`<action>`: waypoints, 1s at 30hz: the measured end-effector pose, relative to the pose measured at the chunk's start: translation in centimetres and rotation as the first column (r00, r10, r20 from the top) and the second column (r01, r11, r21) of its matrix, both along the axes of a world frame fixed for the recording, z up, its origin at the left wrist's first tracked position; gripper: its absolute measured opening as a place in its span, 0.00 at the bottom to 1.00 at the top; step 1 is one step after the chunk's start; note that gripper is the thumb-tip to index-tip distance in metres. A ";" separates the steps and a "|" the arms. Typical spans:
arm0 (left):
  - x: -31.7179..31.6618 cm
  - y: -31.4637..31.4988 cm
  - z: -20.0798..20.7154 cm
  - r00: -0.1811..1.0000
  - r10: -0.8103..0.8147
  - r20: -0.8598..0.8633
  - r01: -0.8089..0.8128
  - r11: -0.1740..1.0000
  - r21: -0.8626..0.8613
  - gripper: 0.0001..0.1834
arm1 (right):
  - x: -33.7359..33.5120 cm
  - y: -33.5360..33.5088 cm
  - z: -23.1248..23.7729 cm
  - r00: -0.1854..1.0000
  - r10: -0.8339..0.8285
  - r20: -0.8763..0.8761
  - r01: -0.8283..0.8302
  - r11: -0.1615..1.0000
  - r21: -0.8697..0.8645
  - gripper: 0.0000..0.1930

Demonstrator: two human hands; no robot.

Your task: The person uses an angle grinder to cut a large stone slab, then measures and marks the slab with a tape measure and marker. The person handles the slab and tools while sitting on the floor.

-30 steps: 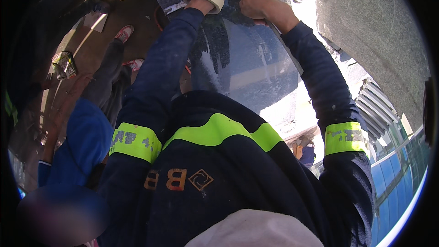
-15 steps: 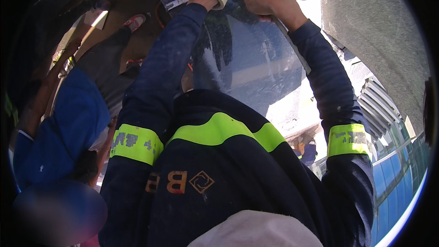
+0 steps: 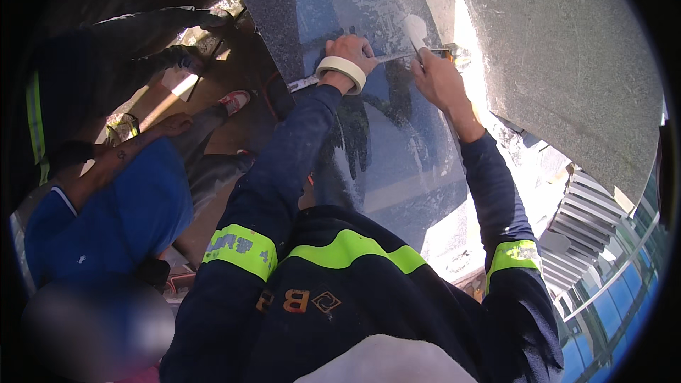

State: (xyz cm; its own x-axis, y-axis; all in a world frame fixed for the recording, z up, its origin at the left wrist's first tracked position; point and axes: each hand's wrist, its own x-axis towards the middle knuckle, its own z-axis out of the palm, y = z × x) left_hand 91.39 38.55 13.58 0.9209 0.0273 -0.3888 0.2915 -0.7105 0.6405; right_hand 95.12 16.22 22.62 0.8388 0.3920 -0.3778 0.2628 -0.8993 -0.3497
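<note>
A dark glossy stone slab (image 3: 418, 191), streaked with pale dust, lies in front of me. Across it stretches a thin light measuring tape (image 3: 395, 57), its right end by a small orange-and-dark case at the slab's edge. My left hand (image 3: 351, 51) rests on this tape with its fingers closed on it. A roll of cream masking tape (image 3: 340, 71) rings my left wrist. In my right hand (image 3: 440, 84) a thin, dark pencil-like tool (image 3: 417, 53) is pinched, its tip near the tape; its exact kind is unclear. A bright white patch shows beyond the tip.
A large grey slab (image 3: 560, 64) stands close on the right. To the left, a person in a blue shirt (image 3: 135, 198) bends low, and another in dark clothes (image 3: 78, 85) is farther back. Grey slatted pieces (image 3: 582, 220) lie at the lower right.
The view has shifted, so both hands and the slab appear lower. My right hand now has the thin tool pointing up and away, with its fingers showing more clearly. My left hand stays on the measuring tape.
</note>
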 end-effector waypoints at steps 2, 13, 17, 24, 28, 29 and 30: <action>-0.1 -0.1 1.2 1.000 -0.002 0.005 0.002 0.999 0.037 0.09 | 2.1 -3.2 1.5 0.953 -0.191 0.236 0.199 0.980 -0.010 0.22; -0.6 -0.3 0.8 0.998 -0.002 -0.055 0.006 0.996 0.090 0.07 | 2.8 -10.7 -7.7 0.869 -0.158 0.469 0.073 0.978 0.196 0.36; -2.9 -1.0 2.2 0.999 -0.010 0.032 0.005 0.987 0.159 0.07 | 2.0 -11.5 -8.6 0.856 -0.134 0.499 0.162 0.987 -0.012 0.35; -9.4 4.9 0.8 0.937 0.015 0.348 -0.129 0.943 0.307 0.10 | 3.8 -10.6 -6.7 0.896 -0.087 0.436 0.142 0.985 -0.095 0.31; -13.6 10.5 1.9 0.896 0.002 0.443 -0.122 0.962 0.242 0.12 | 1.2 -7.1 -2.5 0.901 0.016 0.434 -0.005 1.000 -0.026 0.23; -14.6 11.5 2.4 0.904 0.020 0.427 -0.128 0.966 0.226 0.12 | 0.1 -5.4 -0.6 0.944 -0.027 0.329 0.022 1.000 0.020 0.22; -15.0 12.3 3.1 0.909 0.030 0.415 -0.125 0.971 0.203 0.12 | -1.2 -4.2 0.7 0.971 -0.078 0.226 0.067 0.996 0.055 0.21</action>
State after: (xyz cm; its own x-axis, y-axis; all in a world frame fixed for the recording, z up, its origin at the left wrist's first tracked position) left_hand 76.39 50.88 16.72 0.9883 0.1462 0.0433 0.0993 -0.8329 0.5445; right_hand 93.92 12.05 23.30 0.9275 0.3396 -0.1566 0.2748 -0.9029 -0.3305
